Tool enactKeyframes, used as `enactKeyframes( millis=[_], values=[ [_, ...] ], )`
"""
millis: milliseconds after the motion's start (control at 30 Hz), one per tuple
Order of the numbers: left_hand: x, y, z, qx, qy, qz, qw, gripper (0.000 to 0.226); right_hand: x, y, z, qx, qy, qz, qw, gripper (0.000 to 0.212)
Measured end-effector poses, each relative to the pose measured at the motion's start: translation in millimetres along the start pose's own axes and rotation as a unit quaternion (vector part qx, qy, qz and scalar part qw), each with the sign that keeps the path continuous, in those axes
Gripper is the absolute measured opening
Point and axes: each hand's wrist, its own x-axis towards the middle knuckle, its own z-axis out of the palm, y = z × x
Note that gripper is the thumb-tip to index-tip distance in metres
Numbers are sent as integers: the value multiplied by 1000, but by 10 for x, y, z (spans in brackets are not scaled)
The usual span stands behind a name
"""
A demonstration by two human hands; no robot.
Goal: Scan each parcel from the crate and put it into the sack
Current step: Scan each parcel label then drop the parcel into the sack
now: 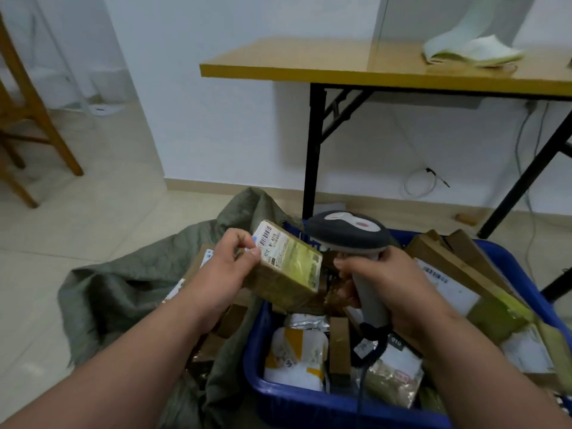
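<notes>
Standing over one grey-green sack [130, 292] at lower left and one blue crate [312, 397] at lower right; the crate holds several parcels, count uncertain. One folding table [356, 68] crosses the upper right. One brown boxed parcel [288, 267], at centre frame above the crate's left edge, is pinched in my left hand [227, 267], label up. My right hand [399, 292] is wrapped round one scanner [353, 239], head just beside the parcel.

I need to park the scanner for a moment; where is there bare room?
Free: the tabletop left of the white cloth, and floor tiles between chair and sack. The crate is crowded.
</notes>
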Motion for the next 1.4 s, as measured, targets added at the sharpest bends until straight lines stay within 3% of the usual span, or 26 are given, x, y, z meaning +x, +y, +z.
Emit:
enactKeyframes(
  millis=[133,233,500,900,1400],
  values=[
    [37,-79,-158,-26,10,7,1000,25,-56,-77,31,-60,-54,-21,996,23],
    [111,-109,-245,-62,4,-9,998,16,-46,-133,73,-87,-70,-33,993,19],
    [258,-167,-336,-103,-2,-17,995,15,2,-172,186,-138,-71,-60,986,8],
    [220,-162,-330,-123,-21,-11,992,20,-36,-223,274,-158,-85,-59,982,27],
    [222,-247,-451,-130,-12,-15,991,20,19,-221,353,-218,-75,-49,972,21]
  ],
)
